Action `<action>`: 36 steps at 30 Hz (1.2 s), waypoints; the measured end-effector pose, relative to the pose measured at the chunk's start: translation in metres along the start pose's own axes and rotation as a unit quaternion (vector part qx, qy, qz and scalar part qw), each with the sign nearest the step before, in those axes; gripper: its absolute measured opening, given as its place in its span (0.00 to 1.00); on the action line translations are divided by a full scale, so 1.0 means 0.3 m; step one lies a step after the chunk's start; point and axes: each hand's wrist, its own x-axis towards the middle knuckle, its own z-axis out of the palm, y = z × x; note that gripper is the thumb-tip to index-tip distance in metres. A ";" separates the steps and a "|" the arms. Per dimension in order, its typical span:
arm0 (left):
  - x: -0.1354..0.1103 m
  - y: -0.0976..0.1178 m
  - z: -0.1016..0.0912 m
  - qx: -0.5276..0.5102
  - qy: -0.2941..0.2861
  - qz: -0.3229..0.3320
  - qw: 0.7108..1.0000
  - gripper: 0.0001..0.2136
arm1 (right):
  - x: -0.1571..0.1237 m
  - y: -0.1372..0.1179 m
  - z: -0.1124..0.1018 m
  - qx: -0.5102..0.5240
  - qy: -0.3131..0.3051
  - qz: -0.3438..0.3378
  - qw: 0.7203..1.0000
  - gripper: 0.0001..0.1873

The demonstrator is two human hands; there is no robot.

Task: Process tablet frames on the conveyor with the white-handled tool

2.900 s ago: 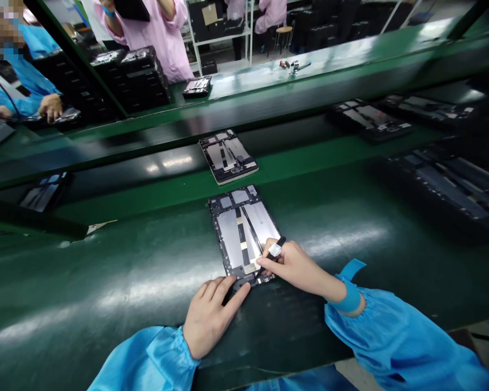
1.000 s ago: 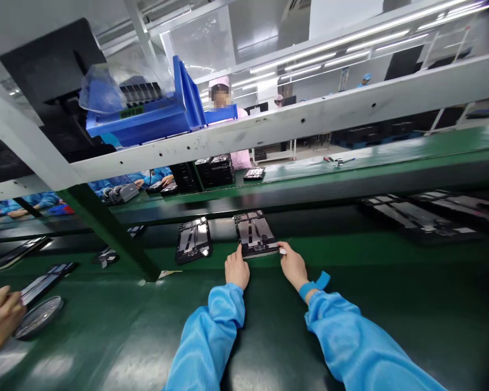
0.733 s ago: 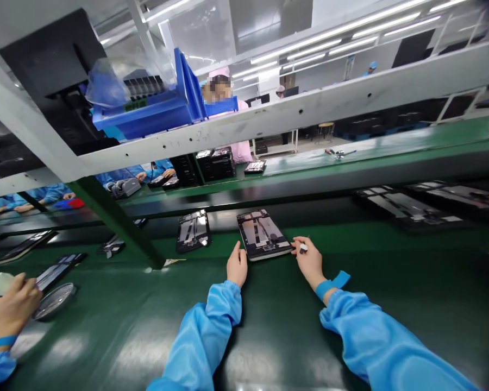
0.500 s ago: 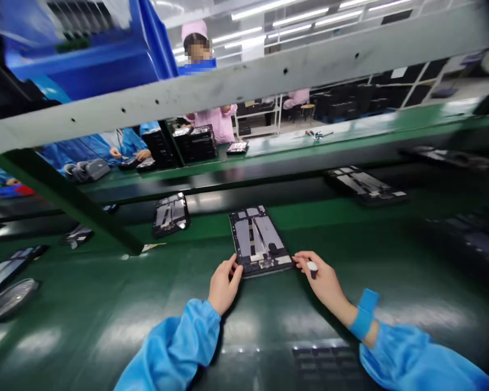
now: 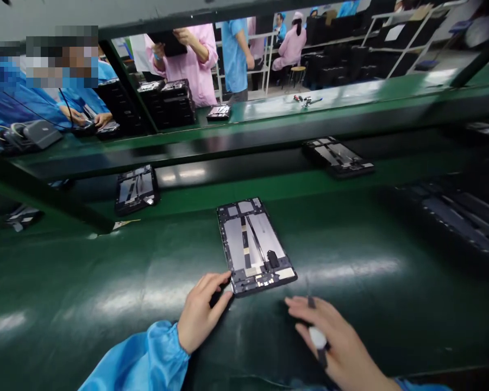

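Observation:
A tablet with its back cover off (image 5: 264,231) lies on the green work surface in front of me, its grey battery cells, ribbon cable and lower board showing. My left hand (image 5: 204,309) grips its lower left corner, fingertips along the side and thumb at the bottom edge. Off the tablet's lower right corner, apart from it, is my right hand (image 5: 334,336), somewhat blurred. Held in it is a slim dark tool with a white rounded part (image 5: 318,338); the fingers hide much of it, and its kind is unclear.
Other opened tablets lie beyond at left (image 5: 136,189) and right (image 5: 338,156), with a dark device (image 5: 460,217) nearer right. A slanted green post (image 5: 44,190) stands at left. Across the line, people in blue and pink work beside a stack of black trays (image 5: 171,103).
My view has tilted down and come nearer. My right hand has left the tablet's right corner and drawn back toward me with the tool. My left hand stays at the left corner.

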 end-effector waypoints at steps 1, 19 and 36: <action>0.013 0.005 -0.001 0.000 -0.002 0.007 1.000 0.14 | -0.016 -0.019 0.021 -0.008 -0.035 -0.044 0.998 0.18; 0.069 0.047 0.059 -0.132 -0.011 -0.028 0.991 0.04 | 0.244 -0.059 0.039 0.111 -0.032 -0.040 0.992 0.14; 0.057 0.030 0.044 -0.021 -0.019 0.055 0.998 0.08 | 0.337 -0.063 0.103 0.134 -0.055 -0.043 0.989 0.08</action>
